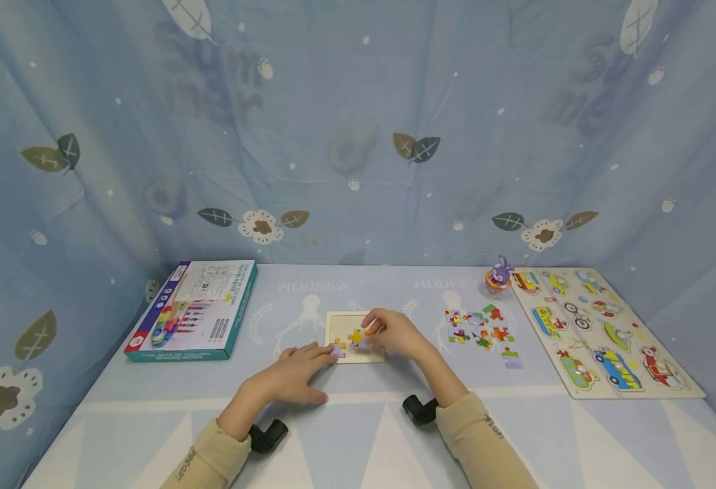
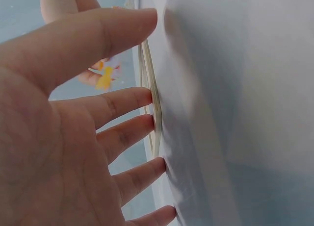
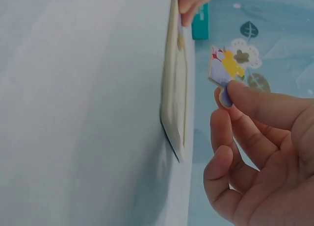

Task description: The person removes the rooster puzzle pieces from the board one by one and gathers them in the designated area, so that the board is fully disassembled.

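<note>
Between thumb and fingers, my right hand (image 1: pixel 397 333) pinches a jigsaw piece (image 3: pixel 226 69) with a yellow figure on a lilac ground. In the head view that piece overlaps the shallow wooden puzzle tray (image 1: pixel 353 316); the right wrist view shows it raised beside the tray, tilted. Another lilac and yellow jigsaw piece (image 1: pixel 339 348) lies in the tray's lower left corner. My left hand (image 1: pixel 297 375) stretches its fingers to the tray's left side, fingertips (image 2: pixel 147 122) right at the wooden edge, with the thumb held apart.
Several loose jigsaw pieces (image 1: pixel 480 329) lie to the right of the tray. Beyond them are a wooden picture board (image 1: pixel 578 343) and a small purple rabbit toy (image 1: pixel 500 273). A flat teal-edged box (image 1: pixel 195 312) lies at the left. A blue patterned curtain (image 1: pixel 358 136) hangs behind the table.
</note>
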Demonstrator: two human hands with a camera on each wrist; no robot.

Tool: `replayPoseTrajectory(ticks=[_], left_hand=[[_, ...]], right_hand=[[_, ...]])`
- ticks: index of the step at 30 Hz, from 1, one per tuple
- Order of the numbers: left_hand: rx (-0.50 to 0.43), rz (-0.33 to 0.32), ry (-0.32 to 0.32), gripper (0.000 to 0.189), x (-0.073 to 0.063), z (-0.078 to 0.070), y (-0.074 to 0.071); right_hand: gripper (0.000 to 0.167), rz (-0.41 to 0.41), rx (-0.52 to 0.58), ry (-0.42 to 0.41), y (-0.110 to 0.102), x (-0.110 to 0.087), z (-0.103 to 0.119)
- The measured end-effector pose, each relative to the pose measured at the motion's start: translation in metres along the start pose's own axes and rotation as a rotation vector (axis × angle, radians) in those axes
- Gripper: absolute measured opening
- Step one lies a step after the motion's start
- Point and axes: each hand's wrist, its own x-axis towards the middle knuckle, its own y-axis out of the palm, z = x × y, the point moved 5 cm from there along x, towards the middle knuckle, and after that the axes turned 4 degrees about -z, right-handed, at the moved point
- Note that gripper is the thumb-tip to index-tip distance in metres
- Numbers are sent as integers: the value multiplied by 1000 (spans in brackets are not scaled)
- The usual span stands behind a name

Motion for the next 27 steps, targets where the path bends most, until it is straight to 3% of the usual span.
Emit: replayPoseTrajectory(ticks=[27], left_hand=[[-6,-4,14,68,-2,-2,-2]], right_hand=[[14,-93,85,101,-68,-31,-48]])
